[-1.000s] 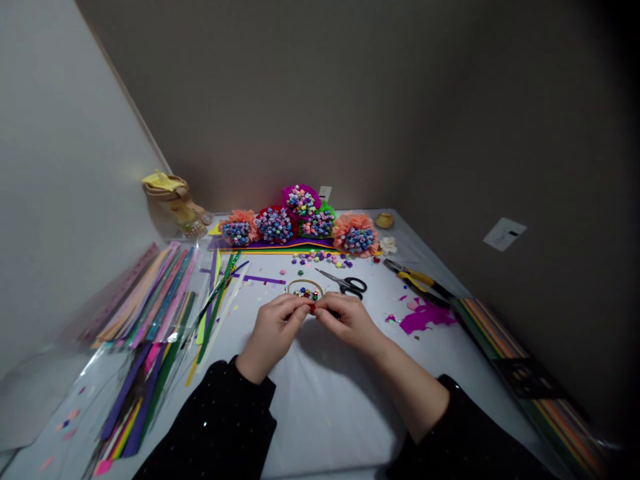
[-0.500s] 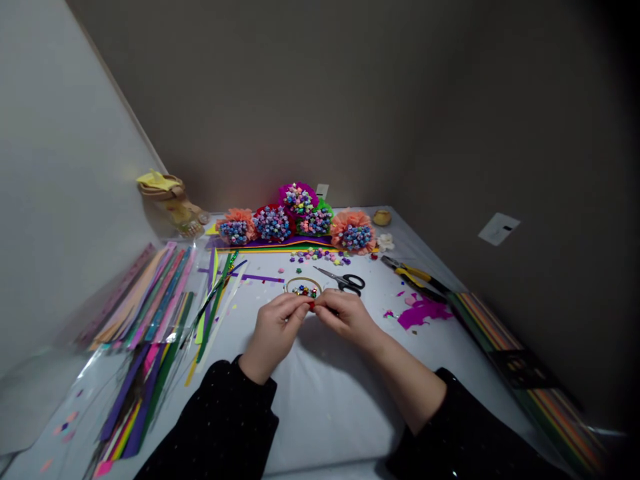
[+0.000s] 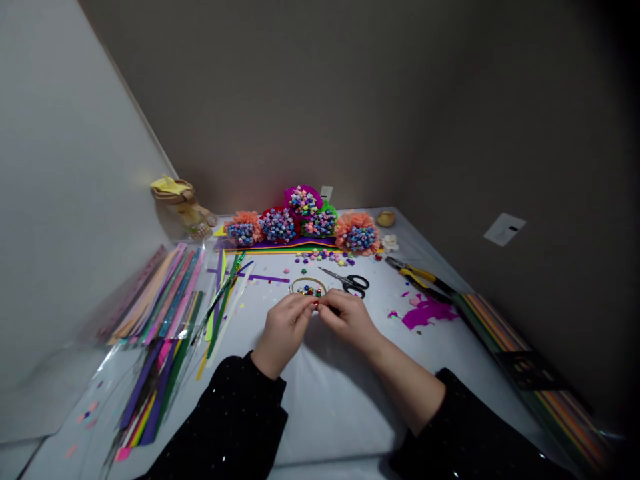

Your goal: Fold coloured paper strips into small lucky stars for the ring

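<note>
Nearest, the black flecked left sleeve (image 3: 235, 420) and right sleeve (image 3: 450, 427) are reaching in over a smooth white sheet (image 3: 340, 413), and the left hand (image 3: 283, 327) and right hand (image 3: 349, 321) are meeting at the middle of the frame, their fingers (image 3: 303, 304) together and pinching a small red piece (image 3: 316, 304) from both sides, its exact shape too small to tell. Just beyond the fingertips, a thin gold ring (image 3: 307, 279) is lying flat with tiny glossy multicoloured stars (image 3: 310, 291) gathered inside it, while black-handled scissors (image 3: 347, 281) are resting just to its right. Glossy paper strips (image 3: 160, 300) are fanning out in clear plastic at the left, yellow-handled pliers (image 3: 415, 275) and ragged magenta paper scraps (image 3: 427, 314) are lying at the right, and a striped stack of coloured paper (image 3: 520, 360) is running along the right edge. Farther up, loose paper stars (image 3: 323, 255) are scattered before five ruffled crepe-paper flowers (image 3: 357, 232) heaped with stars, which are looking finished along the far edge, so much of the making appears done, with the loose stars and the red piece left in hand
</note>
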A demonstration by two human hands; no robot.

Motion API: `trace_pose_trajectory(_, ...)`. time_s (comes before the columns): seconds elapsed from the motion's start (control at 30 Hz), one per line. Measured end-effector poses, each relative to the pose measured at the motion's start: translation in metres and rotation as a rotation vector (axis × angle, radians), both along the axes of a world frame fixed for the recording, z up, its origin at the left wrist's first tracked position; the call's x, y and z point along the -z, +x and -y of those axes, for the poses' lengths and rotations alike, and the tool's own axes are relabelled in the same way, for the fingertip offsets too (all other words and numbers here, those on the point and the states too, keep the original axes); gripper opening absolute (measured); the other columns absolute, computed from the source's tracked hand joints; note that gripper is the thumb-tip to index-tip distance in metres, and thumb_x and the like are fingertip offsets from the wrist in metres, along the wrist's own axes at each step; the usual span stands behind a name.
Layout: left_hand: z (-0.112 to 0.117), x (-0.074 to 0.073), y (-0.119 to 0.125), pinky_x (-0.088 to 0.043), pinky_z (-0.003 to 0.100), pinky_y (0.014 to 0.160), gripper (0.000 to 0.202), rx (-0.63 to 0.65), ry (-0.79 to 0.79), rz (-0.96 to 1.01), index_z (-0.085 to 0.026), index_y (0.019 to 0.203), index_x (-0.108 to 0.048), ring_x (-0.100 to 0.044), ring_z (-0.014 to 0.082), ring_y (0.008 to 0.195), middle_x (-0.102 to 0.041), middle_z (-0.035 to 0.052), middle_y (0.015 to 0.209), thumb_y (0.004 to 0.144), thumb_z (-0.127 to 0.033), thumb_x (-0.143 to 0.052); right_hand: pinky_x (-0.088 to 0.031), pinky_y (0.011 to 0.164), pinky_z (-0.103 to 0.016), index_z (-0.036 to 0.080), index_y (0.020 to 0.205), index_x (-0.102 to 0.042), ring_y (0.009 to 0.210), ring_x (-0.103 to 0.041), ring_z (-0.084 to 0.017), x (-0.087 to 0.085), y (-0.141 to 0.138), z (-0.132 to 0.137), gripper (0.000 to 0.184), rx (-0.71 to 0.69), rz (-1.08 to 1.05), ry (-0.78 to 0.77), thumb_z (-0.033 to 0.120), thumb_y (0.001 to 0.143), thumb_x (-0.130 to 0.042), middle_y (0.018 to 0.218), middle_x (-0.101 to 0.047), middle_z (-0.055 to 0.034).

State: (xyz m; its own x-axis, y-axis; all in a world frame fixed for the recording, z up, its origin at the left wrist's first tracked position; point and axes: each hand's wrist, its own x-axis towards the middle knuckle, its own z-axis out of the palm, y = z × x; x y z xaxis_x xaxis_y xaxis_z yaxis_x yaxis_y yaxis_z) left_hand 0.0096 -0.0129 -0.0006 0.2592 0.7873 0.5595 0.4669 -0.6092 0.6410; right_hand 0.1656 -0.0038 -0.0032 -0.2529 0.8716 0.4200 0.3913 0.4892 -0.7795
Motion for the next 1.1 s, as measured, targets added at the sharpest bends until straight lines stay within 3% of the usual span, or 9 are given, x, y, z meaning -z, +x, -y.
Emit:
trace_pose_trajectory(0.13, -0.002, -0.004, -0.002, -0.053, 0.026, 0.068, 0.018, 0.032, -0.056, 0.083, -0.019, 0.092, -0.069, -0.063, 0.0137, 0.076, -0.067, 0.0050, 0.082, 0.085, -0.017, -0.052, -0.037, 0.051, -0.022, 0.017, 0.064, -0.058, 0.053, -0.048, -0.010, -0.002, 0.001, -0.001, 0.020, -0.082, -0.227, -0.324, 0.029, 0.078, -0.051, 0.059, -0.057, -0.0002)
trace_pose_trajectory(0.23, -0.003, -0.003, -0.003, -0.053, 0.025, 0.066, 0.018, 0.043, -0.097, 0.131, -0.021, 0.093, -0.070, -0.063, 0.0129, 0.074, -0.066, 0.0042, 0.082, 0.083, -0.016, -0.055, -0.029, 0.042, -0.019, 0.016, 0.065, -0.058, 0.044, -0.039, -0.007, 0.000, 0.001, -0.002, 0.024, -0.151, -0.398, -0.537, 0.037, 0.076, -0.056, 0.054, -0.052, 0.0026)
trace_pose_trajectory(0.43, -0.002, -0.006, -0.003, -0.053, 0.026, 0.068, 0.012, -0.002, -0.134, 0.185, -0.019, 0.082, -0.070, -0.063, 0.0141, 0.072, -0.068, 0.0040, 0.078, 0.081, -0.018, -0.059, -0.022, 0.037, -0.018, 0.016, 0.064, -0.055, 0.039, -0.033, -0.004, 0.000, -0.003, -0.001, 0.024, -0.183, -0.575, -0.715, 0.038, 0.071, -0.061, 0.052, -0.051, 0.0038)
trace_pose_trajectory(0.77, -0.002, -0.006, -0.004, -0.050, 0.026, 0.072, 0.014, 0.020, -0.020, 0.040, -0.017, 0.089, -0.069, -0.062, 0.0143, 0.078, -0.068, 0.0054, 0.084, 0.083, -0.016, -0.056, -0.023, 0.039, -0.020, 0.017, 0.064, -0.054, 0.040, -0.033, -0.005, 0.000, -0.001, -0.002, 0.023, -0.172, -0.493, -0.662, 0.037, 0.074, -0.056, 0.053, -0.048, 0.0042)
trace_pose_trajectory(0.9, -0.003, -0.006, -0.005, -0.050, 0.025, 0.071, 0.013, 0.005, -0.059, 0.054, -0.016, 0.087, -0.068, -0.062, 0.0140, 0.077, -0.067, 0.0055, 0.083, 0.083, -0.018, -0.056, -0.032, 0.048, -0.021, 0.017, 0.063, -0.054, 0.049, -0.041, -0.008, -0.006, 0.000, -0.002, 0.022, -0.174, -0.331, -0.503, 0.033, 0.077, -0.053, 0.055, -0.050, 0.0025)
trace_pose_trajectory(1.1, -0.005, -0.008, -0.006, -0.049, 0.022, 0.060, 0.017, 0.027, -0.277, 0.099, -0.016, 0.085, -0.070, -0.060, 0.0119, 0.065, -0.066, 0.0040, 0.075, 0.084, -0.023, -0.055, -0.038, 0.057, -0.022, 0.017, 0.068, -0.057, 0.059, -0.050, -0.011, -0.007, 0.007, -0.003, 0.016, -0.136, -0.070, -0.208, 0.024, 0.079, -0.049, 0.063, -0.056, -0.0001)
